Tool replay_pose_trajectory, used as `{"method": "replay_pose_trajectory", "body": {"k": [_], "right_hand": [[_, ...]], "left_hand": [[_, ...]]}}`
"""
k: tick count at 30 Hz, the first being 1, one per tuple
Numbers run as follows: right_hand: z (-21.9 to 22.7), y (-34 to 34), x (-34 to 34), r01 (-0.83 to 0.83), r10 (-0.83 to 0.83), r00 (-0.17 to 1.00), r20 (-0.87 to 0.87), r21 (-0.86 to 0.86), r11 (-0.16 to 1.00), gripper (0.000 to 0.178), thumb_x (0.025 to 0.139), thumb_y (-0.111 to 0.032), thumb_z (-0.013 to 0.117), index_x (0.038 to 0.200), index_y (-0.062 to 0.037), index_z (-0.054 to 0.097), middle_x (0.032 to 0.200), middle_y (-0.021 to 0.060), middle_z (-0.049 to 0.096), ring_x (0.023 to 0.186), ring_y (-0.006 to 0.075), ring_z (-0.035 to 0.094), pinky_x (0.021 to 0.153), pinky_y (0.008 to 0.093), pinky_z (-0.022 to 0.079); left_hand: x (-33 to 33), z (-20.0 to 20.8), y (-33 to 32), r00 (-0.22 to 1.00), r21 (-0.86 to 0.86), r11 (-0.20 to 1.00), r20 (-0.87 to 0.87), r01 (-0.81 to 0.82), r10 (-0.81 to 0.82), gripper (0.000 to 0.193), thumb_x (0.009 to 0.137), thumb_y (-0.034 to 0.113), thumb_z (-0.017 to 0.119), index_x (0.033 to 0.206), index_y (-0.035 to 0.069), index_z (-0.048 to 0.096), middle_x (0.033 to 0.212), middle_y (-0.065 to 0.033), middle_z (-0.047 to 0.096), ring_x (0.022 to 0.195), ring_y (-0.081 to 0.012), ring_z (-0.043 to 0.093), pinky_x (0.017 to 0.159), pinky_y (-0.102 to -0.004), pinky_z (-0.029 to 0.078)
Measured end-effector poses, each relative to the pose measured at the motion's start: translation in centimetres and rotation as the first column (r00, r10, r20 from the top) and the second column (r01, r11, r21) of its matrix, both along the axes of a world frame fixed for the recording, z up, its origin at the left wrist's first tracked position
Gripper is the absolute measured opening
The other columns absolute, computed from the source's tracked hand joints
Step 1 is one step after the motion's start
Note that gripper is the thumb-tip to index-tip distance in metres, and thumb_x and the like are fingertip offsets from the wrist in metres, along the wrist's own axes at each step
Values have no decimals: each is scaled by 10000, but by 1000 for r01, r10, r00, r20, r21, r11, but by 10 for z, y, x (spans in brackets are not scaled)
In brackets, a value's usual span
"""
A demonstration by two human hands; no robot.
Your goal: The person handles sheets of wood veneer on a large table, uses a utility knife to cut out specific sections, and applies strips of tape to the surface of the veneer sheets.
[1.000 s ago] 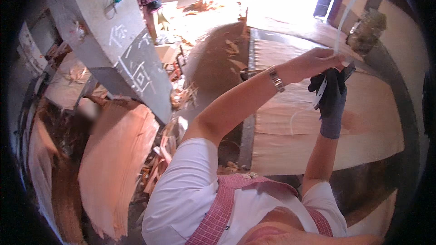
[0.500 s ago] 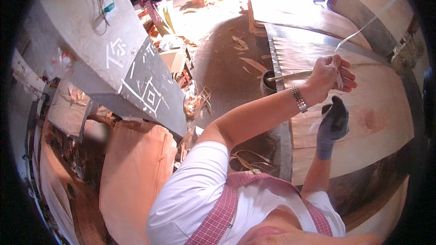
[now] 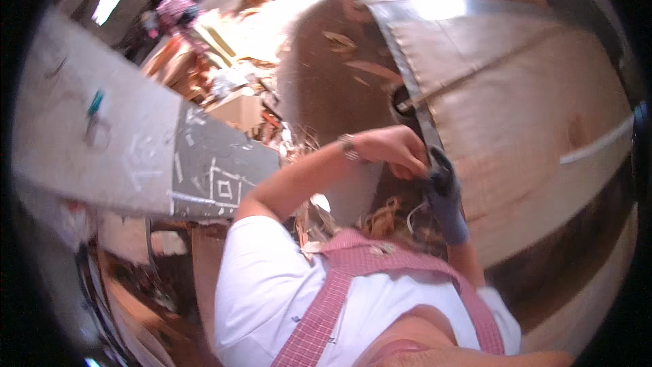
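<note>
Head view: we find both hands together at the left edge of the sheet stack (image 3: 506,115). Left hand (image 3: 397,148), bare, with a metal watch (image 3: 349,147) at the wrist: fingers curled toward the glove. Blur hides the fingertips, so we cannot tell whether they pinch anything. Right hand (image 3: 445,187), in a grey and black glove: fingers bent; we cannot tell whether they close on an object.

Nearest work item: the stack itself, broad and flat, to the right of the hands. On its right part we note a white strip (image 3: 598,143). A slender stick (image 3: 489,68) slants across the stack from a dark pot (image 3: 402,100) at its left edge.

Status: the sheets are laid flat. We judge the hand work to be mid-step; the remaining steps cannot be established.

Markings: well left of the stack, a pillar (image 3: 102,129) bears white hand-drawn strokes, partly blurred. We make out no brand or label.
</note>
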State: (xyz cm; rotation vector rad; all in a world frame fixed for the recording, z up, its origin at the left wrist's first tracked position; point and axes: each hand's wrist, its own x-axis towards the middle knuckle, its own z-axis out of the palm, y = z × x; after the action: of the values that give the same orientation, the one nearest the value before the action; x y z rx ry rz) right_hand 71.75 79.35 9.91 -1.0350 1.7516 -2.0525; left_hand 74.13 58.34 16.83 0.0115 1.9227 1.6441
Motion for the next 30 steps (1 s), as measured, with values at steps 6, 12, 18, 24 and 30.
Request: {"method": "replay_pose_trajectory", "body": {"k": [6, 12, 18, 24, 30], "right_hand": [[-77, -34, 4, -254, 130, 874, 467, 211, 944, 447, 871, -104, 679, 1290, -42, 536, 1057, 62, 664, 863, 99, 640, 684, 270, 524], [-206, -26, -8, 266, -289, 955, -72, 641, 720, 401, 832, -77, 621, 1228, -130, 589, 978, 126, 665, 822, 243, 651, 722, 369, 528], [-195, -111, -14, 393, -460, 862, -215, 856, 337, 342, 905, -223, 573, 1217, -83, 584, 1087, 243, 603, 1025, 369, 578, 899, 418, 458], [-346, -248, -79, 857, -700, 266, 663, 169, 487, 231, 915, -185, 626, 1073, -17, 631, 1021, 116, 663, 858, 244, 618, 767, 327, 491], [-393, -300, -137, 820, -808, 156, 568, 382, 427, 123, 947, -164, 549, 1004, -72, 607, 945, 54, 596, 796, 196, 545, 751, 296, 471]], "left_hand": [[2, -70, -57, 998, -171, 984, 51, 40, -32, 172, 851, 187, 689, 817, 32, 624, 691, 38, 578, 616, -55, 526, 536, -235, 432], [-84, -253, -153, 988, -427, 896, -136, -121, 69, 231, 774, 237, 718, 788, 14, 658, 674, -32, 627, 637, -94, 572, 584, -271, 466], [-210, -335, -206, 946, -606, 728, -247, -321, 212, 338, 752, 353, 720, 933, 68, 728, 891, -141, 718, 863, -275, 690, 747, -385, 526], [-272, -345, -202, 986, -877, 469, -155, -105, -69, 391, 805, 492, 612, 1027, 194, 733, 1094, -98, 692, 1029, -311, 649, 854, -449, 493], [-278, -363, -218, 978, -883, 467, -141, -55, -152, 355, 810, 476, 622, 987, 192, 741, 1084, -88, 697, 1023, -310, 652, 841, -488, 470]]}}
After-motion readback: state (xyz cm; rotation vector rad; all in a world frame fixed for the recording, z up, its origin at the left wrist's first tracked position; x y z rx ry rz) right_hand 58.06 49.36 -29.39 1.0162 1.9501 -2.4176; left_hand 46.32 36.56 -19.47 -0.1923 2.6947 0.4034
